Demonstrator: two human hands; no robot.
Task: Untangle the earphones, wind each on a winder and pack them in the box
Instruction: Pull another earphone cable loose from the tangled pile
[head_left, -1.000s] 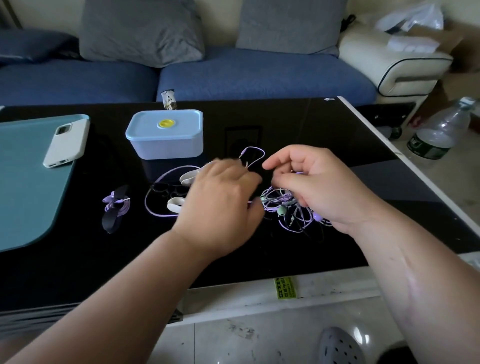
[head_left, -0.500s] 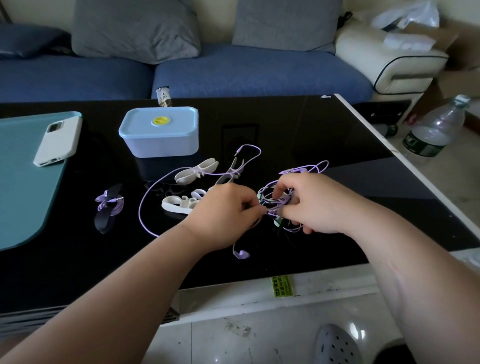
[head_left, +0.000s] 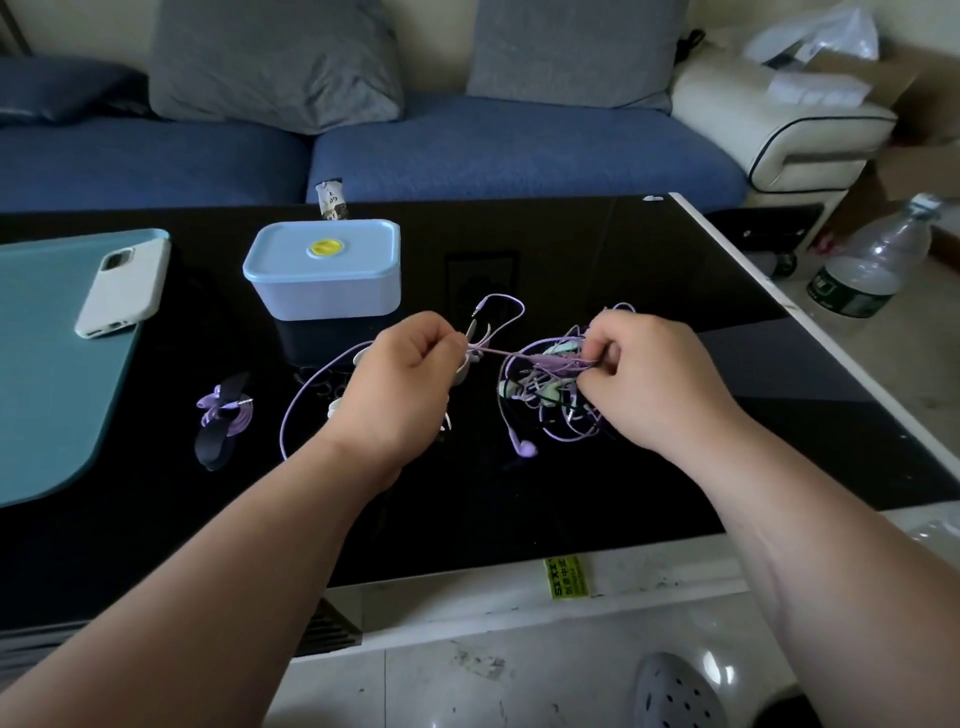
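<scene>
Your hands have drawn apart since half a second ago. Then they met over the knot; now a purple cable runs taut between them. Your left hand has its fingers curled and pinches that cable at its left end. Your right hand, fingers likewise curled, pinches the tangle of earphones where the cable enters it. The tangle sits on the black desk right of centre, just beside and partly under your right hand. It is purple leads mixed with pale green parts.

One purple earbud lies loose at the near edge of the tangle. A jack plug on a purple loop lies behind your left hand. White winders are mostly hidden by that hand, so no count is possible.

Well to the left, a black winder carries a wound purple earphone. The light blue box, lid on with a yellow disc in its middle, stands behind your left hand, apart from it.

At the left edge a white phone rests on a teal mat. A blue sofa stands beyond the desk, and a plastic bottle is on the floor at the right.
</scene>
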